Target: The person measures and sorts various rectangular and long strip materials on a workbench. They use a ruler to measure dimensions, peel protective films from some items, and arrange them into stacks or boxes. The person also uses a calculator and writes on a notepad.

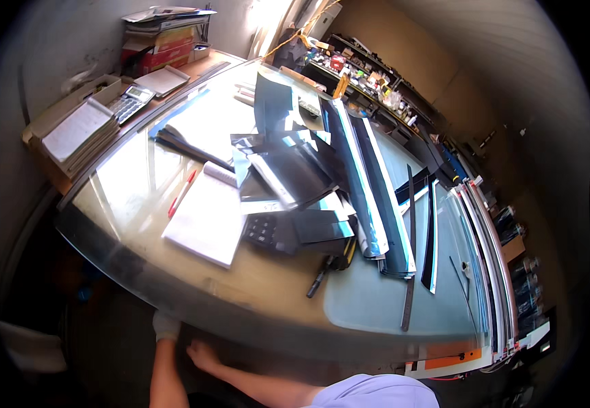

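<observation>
The glass-topped table spreads just beyond the hands on my feed. I see the left hand, pale and blurred, reaching straight forward; the right hand angles in beside it. I cannot tell how either's fingers stand. Farther in lie a notepad, a red pen and a white slip, its dark print unreadable.
</observation>
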